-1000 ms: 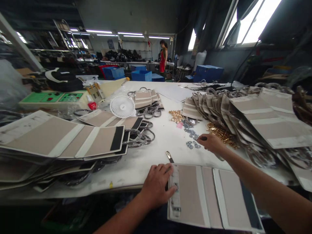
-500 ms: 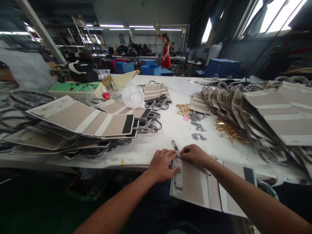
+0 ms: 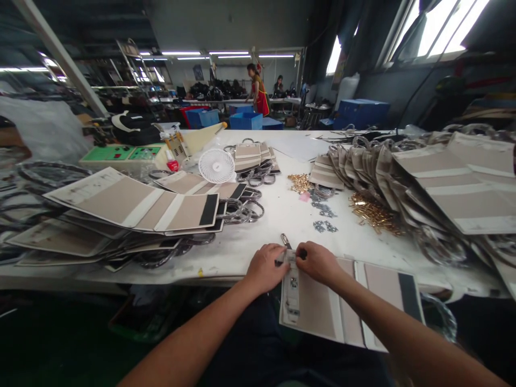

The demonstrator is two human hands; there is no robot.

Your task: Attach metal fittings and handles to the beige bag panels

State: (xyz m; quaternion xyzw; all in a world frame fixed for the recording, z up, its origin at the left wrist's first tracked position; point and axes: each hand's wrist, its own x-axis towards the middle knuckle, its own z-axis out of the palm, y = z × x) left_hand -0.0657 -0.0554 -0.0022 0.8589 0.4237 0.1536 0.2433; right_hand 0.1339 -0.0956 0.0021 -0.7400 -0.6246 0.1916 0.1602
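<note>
A bag panel (image 3: 318, 306) lies on the near edge of the desk (image 3: 282, 215) and overhangs it. The left hand (image 3: 266, 266) and right hand (image 3: 318, 263) sit side by side on its far left corner. A metal tool (image 3: 285, 240) lies just behind them. Stacked panels (image 3: 133, 201) lie to the left, with a small fan (image 3: 216, 165) behind those. A heap of panels (image 3: 423, 177) lies to the right, with loose fittings (image 3: 373, 212) before it.

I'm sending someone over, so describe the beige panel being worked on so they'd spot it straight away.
Find the long white table. At its near edge one beige panel with white stripes lies alone, overhanging. Unlike the stacked panels either side, it has the left hand and right hand gripping its top corner.
</note>
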